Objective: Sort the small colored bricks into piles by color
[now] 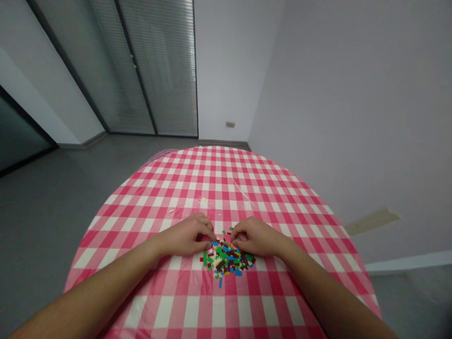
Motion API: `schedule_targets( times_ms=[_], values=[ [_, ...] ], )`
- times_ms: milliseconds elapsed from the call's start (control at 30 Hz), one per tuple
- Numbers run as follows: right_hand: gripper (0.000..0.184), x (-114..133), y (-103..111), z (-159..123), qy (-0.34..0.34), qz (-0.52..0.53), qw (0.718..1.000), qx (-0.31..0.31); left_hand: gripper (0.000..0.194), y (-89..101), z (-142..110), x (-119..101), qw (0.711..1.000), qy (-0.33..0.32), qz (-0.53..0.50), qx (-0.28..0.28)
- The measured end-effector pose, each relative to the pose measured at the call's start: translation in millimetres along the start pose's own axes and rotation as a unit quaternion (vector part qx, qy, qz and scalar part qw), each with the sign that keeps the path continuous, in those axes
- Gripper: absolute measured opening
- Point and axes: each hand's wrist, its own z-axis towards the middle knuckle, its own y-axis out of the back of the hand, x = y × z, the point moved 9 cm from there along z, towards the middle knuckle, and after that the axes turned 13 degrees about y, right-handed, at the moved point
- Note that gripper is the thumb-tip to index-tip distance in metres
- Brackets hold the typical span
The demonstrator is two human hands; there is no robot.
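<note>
A heap of small building bricks (226, 259) in green, blue, brown, white and a little yellow lies on the checked tablecloth (176, 301). At the heap's left edge is my left hand (190, 235), its fingers curled and thumb and index tips close together among the bricks. My right hand (256, 236) bends over the upper right of the heap in a similar pinch. Whatever lies between the fingertips of either hand is too small to make out. One blue brick (220, 282) sticks out at the near side, and a red brick (201, 259) sits at the left.
The red-and-white cloth covers a rounded table. Small pale scraps (204, 199) lie beyond my hands. A grey-white wall (353, 117) stands close on the right; glass panels with blinds (158, 70) are at the back left, above a grey floor (31, 226).
</note>
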Motion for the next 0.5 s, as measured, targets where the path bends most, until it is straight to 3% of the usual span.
schedule_targets(
  times_ms=[500],
  values=[
    [0.021, -2.8, 2.4, -0.5, -0.006, -0.021, 1.000, -0.011, 0.009, 1.5, 0.1, -2.0, 1.000, -0.006, -0.013, -0.007]
  ],
)
